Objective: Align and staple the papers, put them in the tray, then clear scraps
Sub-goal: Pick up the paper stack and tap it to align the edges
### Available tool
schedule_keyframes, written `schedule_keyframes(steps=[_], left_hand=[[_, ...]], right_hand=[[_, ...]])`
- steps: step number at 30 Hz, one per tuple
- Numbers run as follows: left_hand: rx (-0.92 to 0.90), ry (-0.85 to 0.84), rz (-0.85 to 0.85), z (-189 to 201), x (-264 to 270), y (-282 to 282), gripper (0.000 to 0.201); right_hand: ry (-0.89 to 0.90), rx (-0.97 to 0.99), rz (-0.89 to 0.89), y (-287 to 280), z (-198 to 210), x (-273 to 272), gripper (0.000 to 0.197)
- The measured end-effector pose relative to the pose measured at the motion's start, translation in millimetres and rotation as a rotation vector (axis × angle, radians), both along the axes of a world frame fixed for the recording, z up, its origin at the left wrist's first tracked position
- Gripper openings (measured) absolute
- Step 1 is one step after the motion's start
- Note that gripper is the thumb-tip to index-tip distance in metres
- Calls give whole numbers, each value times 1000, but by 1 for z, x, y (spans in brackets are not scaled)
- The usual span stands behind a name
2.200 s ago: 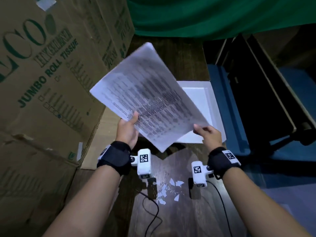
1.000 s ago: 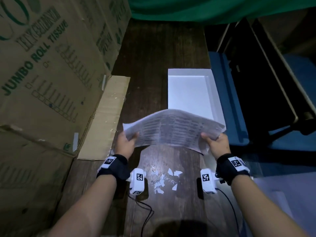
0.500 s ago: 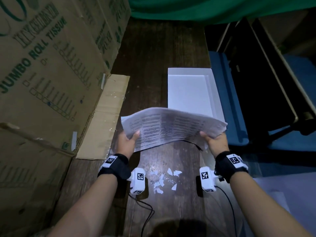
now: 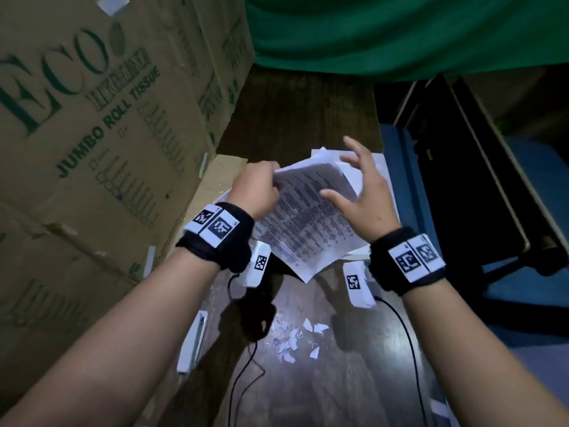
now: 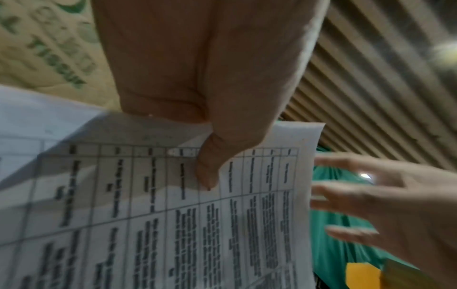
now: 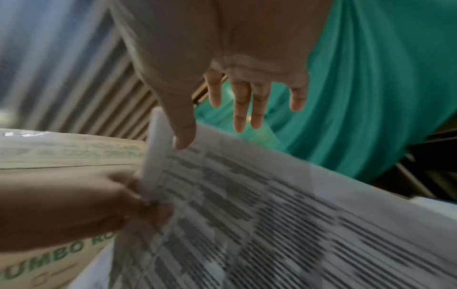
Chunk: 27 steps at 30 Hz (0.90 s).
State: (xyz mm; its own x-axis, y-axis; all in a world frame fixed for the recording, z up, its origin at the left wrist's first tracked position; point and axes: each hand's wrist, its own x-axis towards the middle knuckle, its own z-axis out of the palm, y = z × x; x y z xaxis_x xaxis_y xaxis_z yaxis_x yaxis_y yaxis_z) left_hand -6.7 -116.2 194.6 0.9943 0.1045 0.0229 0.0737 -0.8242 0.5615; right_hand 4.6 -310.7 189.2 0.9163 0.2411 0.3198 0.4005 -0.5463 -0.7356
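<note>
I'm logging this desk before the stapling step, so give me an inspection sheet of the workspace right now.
Surface: dark wooden table, bare at the far end.
Job's things: printed papers held up over the white tray; white stapler lies near the table's left edge; paper scraps scattered at the near middle.
Clutter: loose cardboard flap on the table.
Grippers: left hand pinches the papers' edge; right hand open, fingers spread, over the sheets.
Cables: black cables trail from the wrist cameras across the table.
Surroundings: cardboard tissue boxes left, green cloth behind, blue chair right.
</note>
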Motion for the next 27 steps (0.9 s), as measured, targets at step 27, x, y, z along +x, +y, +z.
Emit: schedule_keyframes(steps=[27], left_hand=[[-738, -390, 86, -27, -39, 3, 10]], right_hand=[[-163, 371, -123, -30, -18, -14, 15]])
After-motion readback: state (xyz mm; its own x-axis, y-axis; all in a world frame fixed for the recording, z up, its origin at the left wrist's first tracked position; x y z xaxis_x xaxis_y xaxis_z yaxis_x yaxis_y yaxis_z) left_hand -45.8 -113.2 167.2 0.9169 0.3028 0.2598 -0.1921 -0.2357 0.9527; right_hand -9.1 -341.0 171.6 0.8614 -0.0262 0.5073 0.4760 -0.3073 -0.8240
